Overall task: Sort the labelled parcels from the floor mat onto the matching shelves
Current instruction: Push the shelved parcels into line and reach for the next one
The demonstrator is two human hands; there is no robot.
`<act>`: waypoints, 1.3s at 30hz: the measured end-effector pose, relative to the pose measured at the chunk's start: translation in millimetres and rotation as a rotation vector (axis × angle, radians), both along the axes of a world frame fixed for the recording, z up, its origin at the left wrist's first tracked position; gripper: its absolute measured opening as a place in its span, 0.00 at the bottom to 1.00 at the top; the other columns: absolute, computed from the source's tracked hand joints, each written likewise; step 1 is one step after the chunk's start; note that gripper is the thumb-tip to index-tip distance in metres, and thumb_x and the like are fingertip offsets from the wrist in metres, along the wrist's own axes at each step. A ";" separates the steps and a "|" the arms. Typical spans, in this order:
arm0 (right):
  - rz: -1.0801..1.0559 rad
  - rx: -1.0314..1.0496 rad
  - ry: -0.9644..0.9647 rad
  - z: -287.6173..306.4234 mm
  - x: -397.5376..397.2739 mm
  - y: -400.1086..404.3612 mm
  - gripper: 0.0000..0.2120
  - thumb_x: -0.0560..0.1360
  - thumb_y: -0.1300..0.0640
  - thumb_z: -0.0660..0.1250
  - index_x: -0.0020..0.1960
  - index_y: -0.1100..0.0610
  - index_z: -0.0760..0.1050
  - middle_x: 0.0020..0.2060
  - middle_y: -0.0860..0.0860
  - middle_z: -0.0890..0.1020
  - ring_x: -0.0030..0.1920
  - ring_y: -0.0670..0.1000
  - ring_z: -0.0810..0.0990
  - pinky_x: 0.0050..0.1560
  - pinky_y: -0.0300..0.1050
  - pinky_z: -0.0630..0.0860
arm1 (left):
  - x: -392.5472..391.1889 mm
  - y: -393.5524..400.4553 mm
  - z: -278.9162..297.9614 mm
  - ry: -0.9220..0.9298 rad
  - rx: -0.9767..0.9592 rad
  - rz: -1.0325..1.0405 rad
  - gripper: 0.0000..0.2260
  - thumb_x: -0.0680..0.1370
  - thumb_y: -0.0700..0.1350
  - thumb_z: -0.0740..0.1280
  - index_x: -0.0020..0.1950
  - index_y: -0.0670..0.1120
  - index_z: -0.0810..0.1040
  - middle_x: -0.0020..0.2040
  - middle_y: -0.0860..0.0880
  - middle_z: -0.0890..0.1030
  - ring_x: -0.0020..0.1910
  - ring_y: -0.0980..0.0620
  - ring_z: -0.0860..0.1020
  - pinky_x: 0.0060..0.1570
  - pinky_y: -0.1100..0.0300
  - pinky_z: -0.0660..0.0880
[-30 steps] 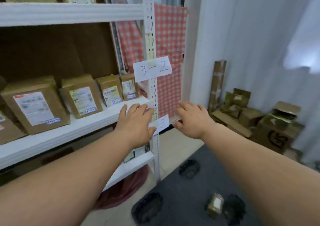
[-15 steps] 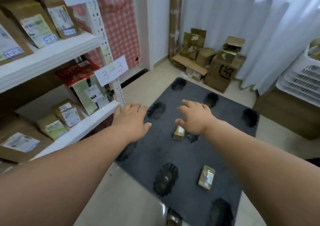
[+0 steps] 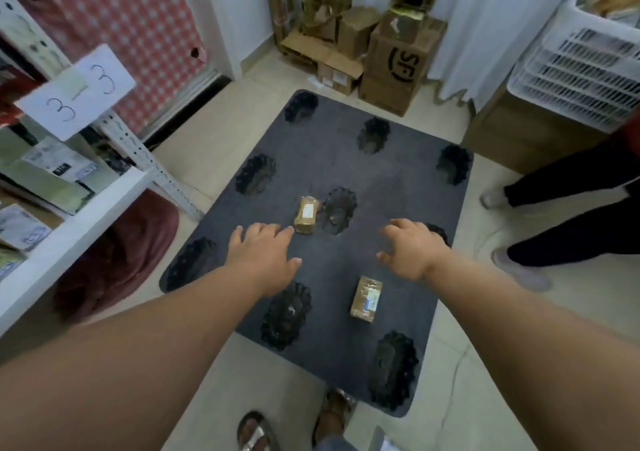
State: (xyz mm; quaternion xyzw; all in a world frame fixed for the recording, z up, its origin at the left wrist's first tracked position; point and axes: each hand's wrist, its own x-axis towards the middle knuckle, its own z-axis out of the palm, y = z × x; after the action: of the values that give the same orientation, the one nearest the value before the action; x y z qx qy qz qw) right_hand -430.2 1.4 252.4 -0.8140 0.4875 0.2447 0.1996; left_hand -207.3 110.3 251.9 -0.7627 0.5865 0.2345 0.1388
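Both arms reach forward and down over dark grey rectangular floor mat (image 3: 398, 187) with black flower-shaped patches. Left hand (image 3: 263, 256) palm down, fingers straight and spread, grip released, holding nothing; fingertips just beside the near end of a small brown taped parcel with white label (image 3: 306, 214), contact unclear. Right hand (image 3: 410, 248) palm down, fingers loosely bent, grip released, empty, above the mat between the two parcels. Second brown taped parcel with white-and-blue label (image 3: 366, 299) lies flat on the mat below the right hand, apart from it.

White metal shelf unit (image 3: 69, 215) at left, paper sign reading "3-3" (image 3: 74, 90) on its upright post; labelled packets on the shelf, blurred. Red-and-white checked cloth (image 3: 138, 24) behind. Stack of brown cardboard boxes (image 3: 391, 52) beyond the mat's far edge. White slatted plastic crate (image 3: 581, 69) at right. Another person's dark-trousered legs (image 3: 571, 215) at right of the mat. Wearer's sandalled feet (image 3: 256, 431) at the near edge.
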 end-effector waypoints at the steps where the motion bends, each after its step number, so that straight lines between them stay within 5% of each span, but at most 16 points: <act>1: -0.010 0.020 0.011 -8.5 -7.2 -7.0 0.27 0.81 0.43 0.59 0.76 0.52 0.61 0.77 0.53 0.59 0.75 0.60 0.59 0.72 0.57 0.63 | -8.5 -7.1 -7.2 0.011 0.006 -0.012 0.29 0.82 0.61 0.55 0.81 0.53 0.52 0.79 0.51 0.58 0.78 0.47 0.53 0.77 0.42 0.47; 11: -0.111 0.192 0.021 -127.7 -42.6 -36.0 0.22 0.80 0.50 0.61 0.72 0.53 0.65 0.72 0.54 0.65 0.71 0.60 0.64 0.67 0.55 0.67 | -51.1 -52.5 -116.0 0.090 0.182 -0.016 0.30 0.82 0.60 0.55 0.81 0.52 0.52 0.79 0.50 0.58 0.78 0.45 0.55 0.76 0.43 0.50; 21: -0.332 0.365 0.006 -286.4 -67.8 -9.0 0.23 0.79 0.49 0.62 0.72 0.52 0.66 0.67 0.55 0.69 0.67 0.59 0.69 0.65 0.53 0.70 | -86.1 -66.0 -284.8 0.203 0.371 -0.044 0.28 0.83 0.58 0.55 0.80 0.51 0.54 0.78 0.50 0.60 0.76 0.45 0.58 0.75 0.46 0.56; 31: -0.678 0.487 -0.071 -444.2 -89.7 20.8 0.23 0.80 0.58 0.62 0.74 0.57 0.64 0.69 0.58 0.72 0.67 0.59 0.72 0.63 0.47 0.69 | -115.9 -68.6 -457.3 0.433 0.562 0.197 0.22 0.84 0.41 0.56 0.78 0.43 0.61 0.76 0.42 0.64 0.73 0.42 0.65 0.71 0.56 0.63; 39: -0.848 0.471 -0.106 -533.1 -99.9 28.8 0.29 0.74 0.60 0.63 0.74 0.58 0.63 0.67 0.58 0.73 0.66 0.60 0.73 0.65 0.55 0.72 | -143.9 -72.8 -536.0 0.510 0.553 0.313 0.26 0.84 0.38 0.55 0.81 0.43 0.52 0.80 0.42 0.58 0.78 0.45 0.59 0.73 0.58 0.56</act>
State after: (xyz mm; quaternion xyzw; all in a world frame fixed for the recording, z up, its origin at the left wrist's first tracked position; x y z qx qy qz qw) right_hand -530.1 30.1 -280.7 -0.4880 0.6967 0.2036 0.4849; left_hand -351.2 37.5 -284.1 -0.6942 0.3937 0.5832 0.1515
